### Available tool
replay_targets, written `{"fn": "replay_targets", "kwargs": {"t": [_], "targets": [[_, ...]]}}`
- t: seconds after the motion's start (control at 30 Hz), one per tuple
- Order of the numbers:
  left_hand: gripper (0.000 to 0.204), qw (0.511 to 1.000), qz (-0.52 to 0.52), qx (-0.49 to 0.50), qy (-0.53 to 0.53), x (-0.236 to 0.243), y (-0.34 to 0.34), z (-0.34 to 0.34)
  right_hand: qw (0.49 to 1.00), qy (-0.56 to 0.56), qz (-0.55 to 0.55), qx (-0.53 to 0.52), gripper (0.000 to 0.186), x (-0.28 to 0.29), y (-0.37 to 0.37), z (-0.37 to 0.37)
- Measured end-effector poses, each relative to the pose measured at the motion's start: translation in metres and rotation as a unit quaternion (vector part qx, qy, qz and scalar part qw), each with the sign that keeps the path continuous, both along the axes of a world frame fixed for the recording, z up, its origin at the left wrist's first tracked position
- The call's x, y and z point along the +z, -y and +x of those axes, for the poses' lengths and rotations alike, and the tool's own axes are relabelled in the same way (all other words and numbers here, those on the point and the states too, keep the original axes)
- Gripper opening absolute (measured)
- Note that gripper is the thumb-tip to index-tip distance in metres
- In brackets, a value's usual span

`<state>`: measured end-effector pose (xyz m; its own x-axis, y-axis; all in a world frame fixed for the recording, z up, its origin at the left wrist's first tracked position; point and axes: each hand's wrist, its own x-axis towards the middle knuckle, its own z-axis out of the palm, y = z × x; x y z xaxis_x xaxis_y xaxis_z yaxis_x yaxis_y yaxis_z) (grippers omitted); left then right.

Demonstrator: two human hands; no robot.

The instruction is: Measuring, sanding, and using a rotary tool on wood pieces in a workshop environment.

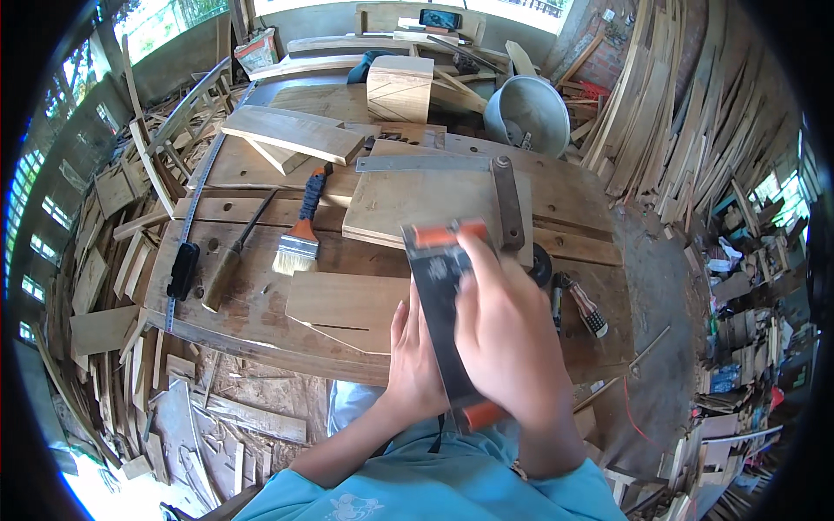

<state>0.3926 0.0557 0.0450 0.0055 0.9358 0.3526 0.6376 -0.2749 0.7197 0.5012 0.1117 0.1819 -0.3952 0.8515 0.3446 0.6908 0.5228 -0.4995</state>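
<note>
Two hands [512, 343] [419, 369]; one orange-ended tool [436, 291]; one paintbrush [298, 246].

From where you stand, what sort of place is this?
Probably a woodworking workshop: there are a brown wooden workbench, a grey L-shaped metal square and long pale wooden strips leaning by the wall.

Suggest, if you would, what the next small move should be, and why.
Perhaps steady the pale board with the left hand: its fingers overlap the board's right part in this view, though contact is unclear, and the right hand already grips the long black tool with orange ends.
</note>
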Motion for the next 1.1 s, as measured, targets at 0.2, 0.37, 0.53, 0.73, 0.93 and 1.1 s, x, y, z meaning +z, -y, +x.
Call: {"fn": "replay_targets", "kwargs": {"t": [0.2, 0.37, 0.53, 0.73, 0.93, 1.1], "targets": [[0.106, 0.999, 0.008, -0.040, -0.003, 0.000, 0.006, -0.006, 1.000, 0.021, -0.014, 0.008, 0.038, 0.000, -0.031, -0.027], [0.111, 0.992, -0.034, -0.094, -0.080, -0.001, 0.002, -0.003, 0.998, 0.058, -0.007, -0.012, 0.038, -0.005, -0.059, -0.049], [0.116, 0.998, -0.036, -0.025, -0.046, -0.003, -0.001, -0.002, 1.000, 0.018, 0.006, 0.019, 0.039, 0.001, -0.007, -0.005], [0.099, 0.999, -0.016, -0.032, -0.033, 0.002, 0.002, 0.003, 0.996, 0.065, -0.058, 0.007, 0.038, 0.003, -0.079, -0.057], [0.105, 0.999, -0.010, 0.001, -0.052, 0.002, 0.004, 0.001, 0.999, 0.030, -0.010, 0.028, 0.037, -0.005, -0.037, -0.022], [0.122, 0.999, -0.019, -0.013, -0.040, 0.001, 0.000, 0.004, 0.999, 0.039, -0.016, 0.013, 0.039, 0.000, -0.016, -0.001]]}}
